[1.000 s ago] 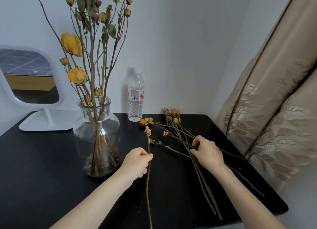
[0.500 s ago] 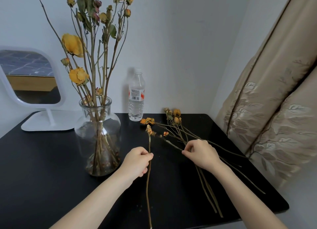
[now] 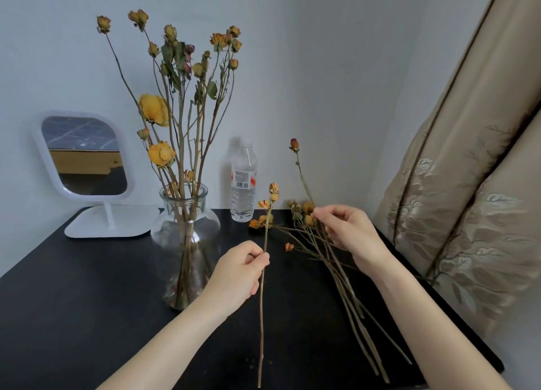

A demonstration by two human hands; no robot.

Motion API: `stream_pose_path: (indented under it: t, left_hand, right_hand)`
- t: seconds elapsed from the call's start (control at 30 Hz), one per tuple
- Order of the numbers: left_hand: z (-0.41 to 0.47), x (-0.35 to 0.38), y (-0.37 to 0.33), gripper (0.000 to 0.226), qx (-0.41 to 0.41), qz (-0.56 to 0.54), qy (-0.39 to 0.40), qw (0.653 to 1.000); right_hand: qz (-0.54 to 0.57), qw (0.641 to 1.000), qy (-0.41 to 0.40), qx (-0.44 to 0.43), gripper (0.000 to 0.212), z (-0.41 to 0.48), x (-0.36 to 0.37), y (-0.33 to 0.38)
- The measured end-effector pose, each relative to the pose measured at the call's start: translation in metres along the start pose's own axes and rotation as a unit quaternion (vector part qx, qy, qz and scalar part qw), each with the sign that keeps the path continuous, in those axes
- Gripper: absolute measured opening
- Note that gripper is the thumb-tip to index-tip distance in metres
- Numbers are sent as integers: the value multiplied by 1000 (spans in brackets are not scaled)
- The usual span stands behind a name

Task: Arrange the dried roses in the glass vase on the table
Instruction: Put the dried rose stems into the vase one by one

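The left hand [image 3: 238, 269] pinches one dried rose stem [image 3: 261, 310] upright beside the glass vase [image 3: 185, 231]. The right hand [image 3: 348, 231] holds a thinner stem [image 3: 303, 176] above loose roses [image 3: 336, 261] on the black surface [image 3: 73, 302].

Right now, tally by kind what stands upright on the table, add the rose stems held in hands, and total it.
Glass vase: 1
Water bottle: 1
Mirror: 1
Held rose stems: 2, the orange-flowered stem pinched by the left hand, the red-bud stem pinched by the right hand
Total: 5
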State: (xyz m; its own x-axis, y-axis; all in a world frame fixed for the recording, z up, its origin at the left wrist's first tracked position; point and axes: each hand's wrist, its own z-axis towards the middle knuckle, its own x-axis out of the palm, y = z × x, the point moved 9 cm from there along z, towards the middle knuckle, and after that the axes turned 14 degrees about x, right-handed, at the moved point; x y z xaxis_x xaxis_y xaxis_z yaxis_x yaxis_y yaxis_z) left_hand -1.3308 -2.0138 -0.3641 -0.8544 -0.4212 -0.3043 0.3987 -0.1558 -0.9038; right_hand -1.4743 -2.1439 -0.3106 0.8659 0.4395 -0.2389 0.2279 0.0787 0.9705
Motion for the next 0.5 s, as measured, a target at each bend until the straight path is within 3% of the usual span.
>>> stream_pose_path:
  t: [0.27, 0.5]
  left_hand:
    - [-12, -87, -92, 17, 127, 45, -97, 986]
    - [-1, -175, -160, 18, 220, 88, -225, 945]
  right_hand:
    - [112, 984, 64, -123, 17, -23, 45, 111]
    - [125, 965, 55, -222, 12, -39, 83, 192]
